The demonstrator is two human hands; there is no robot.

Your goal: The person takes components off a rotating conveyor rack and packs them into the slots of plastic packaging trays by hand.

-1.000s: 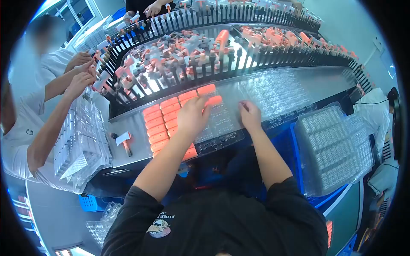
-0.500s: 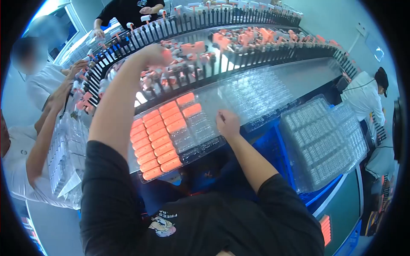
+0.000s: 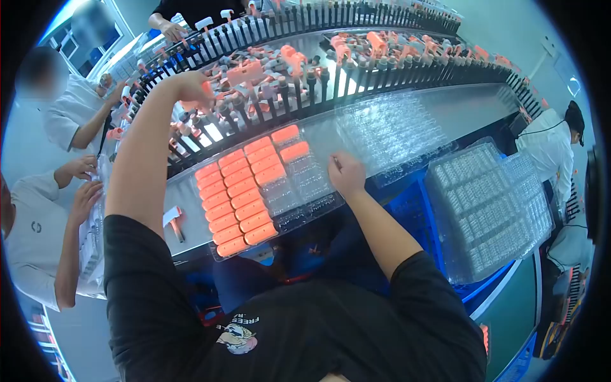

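My left hand point(image 3: 186, 88) reaches over the rack of black pegs, its fingers closed around an orange plastic part point(image 3: 202, 97). Below it lies a clear blister tray point(image 3: 299, 184), its left columns filled with orange blocks point(image 3: 240, 189) and several pockets at the right bare. My right hand point(image 3: 347, 173) rests just right of that tray, fingers curled together; whatever they hold, if anything, is hidden. To the tray's left, a small white-headed piece with a dark stem point(image 3: 174, 221) lies on the metal surface.
Curved rows of black pegs point(image 3: 280, 102) carry orange and white parts. Clear trays point(image 3: 388, 130) lie right of my right hand, and more are stacked point(image 3: 484, 210) over a blue crate point(image 3: 423, 216). Co-workers stand at the left, back and right.
My left hand has moved left along the pegs with the orange part. The view has shifted slightly, and the white-headed piece now shows left of the tray. My right hand stays beside the tray.
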